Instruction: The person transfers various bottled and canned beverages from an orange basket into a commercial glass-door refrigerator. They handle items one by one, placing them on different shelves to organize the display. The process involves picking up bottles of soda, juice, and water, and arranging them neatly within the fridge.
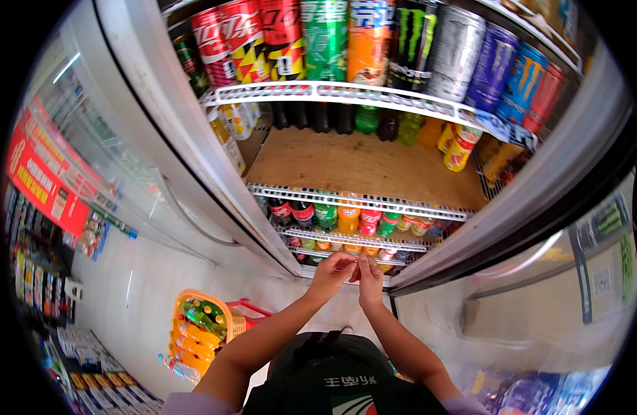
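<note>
In front of my body, before the lower shelves of an open drinks cooler, my left hand (333, 272) and my right hand (369, 280) meet at the fingertips. Thumbs and index fingers are pinched close together. Whether something small sits between them is too fine to make out. Just beyond the hands, a low wire shelf (349, 238) carries small bottles. Higher up, a brown board (360, 161) covers a shelf, with dark cola bottles (322, 118) and a green bottle (366, 120) along its back. A yellow-red container (457, 150) stands at the board's right.
Tall cans, among them a Monster can (409, 49), line the upper wire shelf. Cooler doors (194, 171) stand open on both sides. An orange plastic basket (236, 321) of soda bottles is on the floor at left. Wrapped bottle packs (536, 391) lie at lower right.
</note>
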Tool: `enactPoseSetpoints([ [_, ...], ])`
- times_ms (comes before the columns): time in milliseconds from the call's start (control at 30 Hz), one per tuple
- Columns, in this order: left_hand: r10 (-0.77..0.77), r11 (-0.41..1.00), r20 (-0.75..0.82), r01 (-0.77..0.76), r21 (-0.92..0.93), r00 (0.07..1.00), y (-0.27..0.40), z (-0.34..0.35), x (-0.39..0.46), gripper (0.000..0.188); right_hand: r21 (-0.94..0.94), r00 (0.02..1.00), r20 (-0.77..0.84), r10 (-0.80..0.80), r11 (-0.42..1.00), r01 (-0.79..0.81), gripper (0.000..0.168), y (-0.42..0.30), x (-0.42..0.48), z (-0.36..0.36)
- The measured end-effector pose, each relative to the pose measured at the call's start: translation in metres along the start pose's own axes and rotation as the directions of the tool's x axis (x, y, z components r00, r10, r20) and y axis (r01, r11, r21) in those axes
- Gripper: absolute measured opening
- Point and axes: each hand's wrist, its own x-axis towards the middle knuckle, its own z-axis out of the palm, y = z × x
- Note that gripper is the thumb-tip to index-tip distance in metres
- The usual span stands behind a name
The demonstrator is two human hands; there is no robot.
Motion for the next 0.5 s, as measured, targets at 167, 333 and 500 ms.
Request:
enactPoseSetpoints([
  [167,-0.004,1.0,-0.161,0.001,-0.022,0.987,-0.003,-0.025,-0.003,0.033,-0.036,0.98,0.198,0.019,0.999,-0.012,0.01,0.019,0.017,0.011],
  [333,0.033,0.997,-0.338,-0.054,-0.051,0.94,-0.021,-0.068,0.001,0.054,-0.17,0.963,0.268,0.033,0.985,0.013,0.02,0.042,0.026,0.044],
  [500,-0.129,0.962,-0.427,0.009,-0.272,0.895,-0.021,-0.108,0.026,0.077,-0.258,0.938,0.331,-0.103,0.946,0.196,0.036,0.064,0.061,0.084],
])
